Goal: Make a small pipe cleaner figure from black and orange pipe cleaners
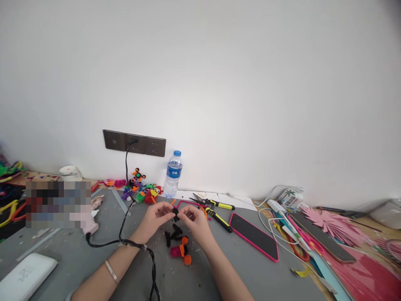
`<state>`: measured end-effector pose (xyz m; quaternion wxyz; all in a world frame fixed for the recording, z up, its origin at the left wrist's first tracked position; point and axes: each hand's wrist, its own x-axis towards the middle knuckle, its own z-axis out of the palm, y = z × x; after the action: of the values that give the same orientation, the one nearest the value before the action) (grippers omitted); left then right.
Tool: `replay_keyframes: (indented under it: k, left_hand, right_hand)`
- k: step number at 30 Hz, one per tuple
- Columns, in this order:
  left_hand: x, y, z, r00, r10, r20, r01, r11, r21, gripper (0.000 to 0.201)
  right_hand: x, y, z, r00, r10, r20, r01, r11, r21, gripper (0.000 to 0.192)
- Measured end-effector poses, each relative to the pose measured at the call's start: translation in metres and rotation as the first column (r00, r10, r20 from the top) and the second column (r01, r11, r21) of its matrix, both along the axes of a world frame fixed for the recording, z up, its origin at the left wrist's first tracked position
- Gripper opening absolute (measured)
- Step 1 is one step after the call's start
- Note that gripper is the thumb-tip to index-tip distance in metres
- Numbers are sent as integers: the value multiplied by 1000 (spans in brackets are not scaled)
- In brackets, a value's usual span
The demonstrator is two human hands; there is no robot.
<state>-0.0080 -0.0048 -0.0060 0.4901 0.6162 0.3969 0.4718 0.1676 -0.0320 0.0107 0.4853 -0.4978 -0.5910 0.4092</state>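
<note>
My left hand (pixel 154 218) and my right hand (pixel 196 221) meet above the grey table (pixel 78 259), pinching a small black fuzzy pipe-cleaner piece (pixel 176 214) between their fingertips. Just below them lie more black pipe-cleaner bits (pixel 173 234) and a pink and orange pipe-cleaner shape (pixel 181 252). A black cable (pixel 125 241) runs under my left wrist, which wears a bracelet (pixel 112 271).
Yellow-handled pliers (pixel 216 209) and a pink-cased phone (pixel 254 236) lie to the right. A water bottle (pixel 173 174) and colourful pipe-cleaner figures (pixel 142 190) stand by the wall under a socket strip (pixel 134 143). Pink paper, cables and scissors crowd the right side; a white box (pixel 25 278) sits front left.
</note>
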Motion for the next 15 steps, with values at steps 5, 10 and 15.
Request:
replay_keyframes:
  k: [5,10,15]
  left_hand:
    - [0,-1,1,1000,17,19,-17,1000,24,23]
    - [0,-2,2,1000,9,11,-9,1000,14,24]
    - [0,-1,0,1000,15,21,-15,1000,-4,22]
  right_hand:
    - [0,-1,2,1000,-12,-16,13,999,50,16]
    - [-2,-3,5,999,-13,39,11,998,65,13]
    - [-4,-4,4,999,-4,51,0,997,75,13]
